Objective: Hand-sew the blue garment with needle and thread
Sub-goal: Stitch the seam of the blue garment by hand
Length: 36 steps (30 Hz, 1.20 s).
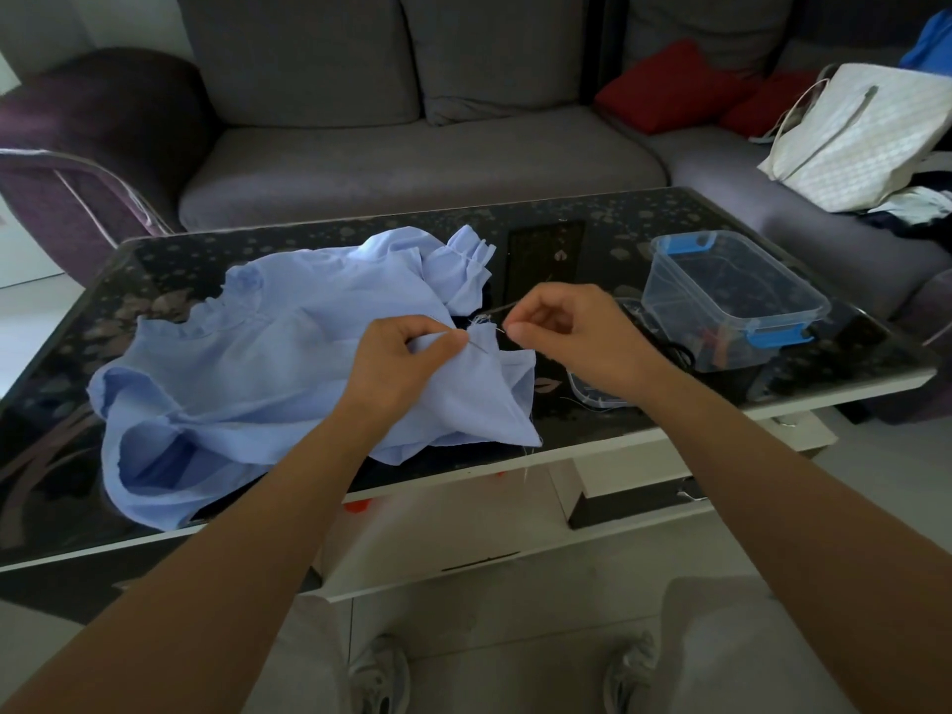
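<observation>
A light blue garment (247, 353) with ruffled cuffs lies crumpled on the dark glass table (77, 322). My left hand (407, 355) pinches a raised fold of the fabric near its frayed edge. A thin needle (484, 341) sticks through that fold, slanting up to the right. My right hand (572, 337) pinches the needle's upper end between thumb and forefinger, close beside my left hand. A thin thread (497, 311) runs up from the frayed edge toward my right hand.
A clear plastic box (731, 296) with blue clasps stands on the table's right side, its lid (592, 394) lying under my right wrist. Black scissors (680, 353) lie beside the box. A grey sofa (412, 162) with red cushions and a white bag (855, 136) stands behind.
</observation>
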Tool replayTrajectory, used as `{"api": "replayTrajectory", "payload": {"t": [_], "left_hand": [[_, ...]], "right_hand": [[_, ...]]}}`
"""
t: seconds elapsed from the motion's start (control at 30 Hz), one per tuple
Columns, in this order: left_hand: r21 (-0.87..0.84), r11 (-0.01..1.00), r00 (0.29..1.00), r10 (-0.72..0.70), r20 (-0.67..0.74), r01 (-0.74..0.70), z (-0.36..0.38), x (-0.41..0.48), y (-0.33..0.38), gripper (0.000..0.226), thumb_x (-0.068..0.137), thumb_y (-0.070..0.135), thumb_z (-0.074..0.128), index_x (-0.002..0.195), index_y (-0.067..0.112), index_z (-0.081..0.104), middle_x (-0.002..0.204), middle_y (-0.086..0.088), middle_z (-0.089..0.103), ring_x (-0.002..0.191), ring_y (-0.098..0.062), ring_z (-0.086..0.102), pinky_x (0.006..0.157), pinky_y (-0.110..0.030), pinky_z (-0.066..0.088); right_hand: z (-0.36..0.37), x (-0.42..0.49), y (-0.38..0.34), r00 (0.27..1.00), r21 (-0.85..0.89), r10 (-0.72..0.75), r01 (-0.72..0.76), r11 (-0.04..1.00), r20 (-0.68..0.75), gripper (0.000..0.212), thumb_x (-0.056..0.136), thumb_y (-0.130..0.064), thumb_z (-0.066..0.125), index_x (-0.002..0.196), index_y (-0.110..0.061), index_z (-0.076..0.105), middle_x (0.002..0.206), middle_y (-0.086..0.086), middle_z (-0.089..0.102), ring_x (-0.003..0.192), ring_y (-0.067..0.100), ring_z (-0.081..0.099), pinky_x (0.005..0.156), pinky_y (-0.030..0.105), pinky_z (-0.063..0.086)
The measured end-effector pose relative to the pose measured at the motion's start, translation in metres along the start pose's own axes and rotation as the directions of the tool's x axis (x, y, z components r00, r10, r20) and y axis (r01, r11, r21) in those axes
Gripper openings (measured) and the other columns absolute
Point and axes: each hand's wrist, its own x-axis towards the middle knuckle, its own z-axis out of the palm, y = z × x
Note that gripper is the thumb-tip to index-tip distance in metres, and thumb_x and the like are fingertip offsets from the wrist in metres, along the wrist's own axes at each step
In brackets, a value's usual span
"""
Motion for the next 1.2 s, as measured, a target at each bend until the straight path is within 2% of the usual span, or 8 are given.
{"api": "replayTrajectory", "payload": {"t": [0.13,0.27,0.5,0.67,0.77,0.97,1.1,1.2], "left_hand": [[-0.022,1.0,0.998,0.013,0.062,-0.011,0.002,-0.002,0.002,0.014,0.091,0.021,0.066,0.079,0.017,0.071,0.083,0.0,0.07,0.081,-0.008,0.06,0.075,-0.016,0.045],[-0.049,0.999,0.997,-0.008,0.081,0.012,0.0,-0.002,0.003,0.013,0.092,0.022,0.065,0.083,0.016,0.073,0.09,-0.006,0.072,0.086,-0.015,0.062,0.079,-0.023,0.048],[-0.09,0.995,0.993,-0.029,0.117,0.039,-0.003,-0.002,0.005,0.014,0.093,0.022,0.064,0.083,0.024,0.073,0.089,0.003,0.072,0.083,-0.003,0.061,0.074,-0.008,0.046],[-0.188,0.968,0.98,-0.137,0.145,0.164,-0.002,-0.001,0.005,0.016,0.092,0.027,0.064,0.084,0.019,0.075,0.096,-0.005,0.073,0.096,-0.016,0.061,0.095,-0.031,0.047],[-0.197,0.96,0.972,-0.166,0.163,0.197,-0.001,-0.001,0.004,0.018,0.091,0.029,0.065,0.084,0.017,0.076,0.098,-0.009,0.073,0.1,-0.022,0.062,0.099,-0.037,0.046],[-0.115,0.963,0.955,-0.217,0.202,0.243,0.003,-0.001,0.004,0.021,0.091,0.031,0.065,0.091,0.014,0.077,0.095,-0.007,0.074,0.094,-0.019,0.064,0.089,-0.027,0.048],[-0.095,0.975,0.975,-0.188,0.12,0.2,0.005,0.0,0.004,0.019,0.09,0.027,0.067,0.085,0.011,0.075,0.085,-0.007,0.071,0.079,-0.008,0.059,0.067,-0.008,0.044],[-0.071,0.984,0.983,-0.156,0.093,0.163,0.008,0.0,0.005,0.019,0.089,0.026,0.068,0.087,0.01,0.075,0.089,-0.01,0.072,0.081,-0.011,0.061,0.069,-0.012,0.045]], "right_hand": [[0.014,0.003,0.003,0.999,0.007,-0.009,0.009,1.0,0.04,0.005,0.087,-0.019,0.071,0.092,-0.018,0.069,0.083,-0.011,0.066,0.075,-0.005,0.061,0.068,0.007,0.049],[0.018,0.005,0.003,0.998,0.014,-0.012,0.011,1.0,0.057,0.003,0.087,-0.019,0.07,0.09,-0.019,0.069,0.083,-0.007,0.067,0.075,-0.001,0.062,0.07,0.009,0.05],[0.021,0.007,0.004,0.998,0.017,-0.018,0.017,1.0,0.055,0.005,0.09,-0.017,0.066,0.088,-0.021,0.067,0.084,-0.009,0.065,0.08,0.004,0.062,0.072,0.011,0.048],[0.022,0.009,0.005,0.996,0.041,-0.071,0.069,0.997,0.046,0.005,0.092,-0.015,0.064,0.091,-0.02,0.064,0.085,-0.01,0.063,0.082,0.007,0.061,0.07,0.011,0.049],[0.024,0.008,0.006,0.996,0.048,-0.075,0.072,0.996,0.057,0.004,0.092,-0.015,0.063,0.093,-0.019,0.064,0.088,-0.006,0.064,0.084,0.009,0.061,0.071,0.013,0.049],[0.024,0.007,0.006,0.995,0.023,-0.084,0.082,0.996,0.056,0.007,0.092,-0.018,0.064,0.091,-0.024,0.063,0.086,-0.013,0.063,0.083,0.004,0.062,0.073,0.011,0.048],[0.023,0.006,0.005,0.994,0.087,-0.103,0.105,0.991,-0.023,0.012,0.088,-0.017,0.069,0.099,-0.017,0.064,0.087,-0.006,0.065,0.077,0.006,0.061,0.069,0.013,0.048],[0.024,0.006,0.001,0.986,0.112,-0.165,0.168,0.979,-0.039,0.013,0.087,-0.017,0.071,0.099,-0.016,0.066,0.088,-0.003,0.066,0.078,0.009,0.061,0.069,0.011,0.049]]}}
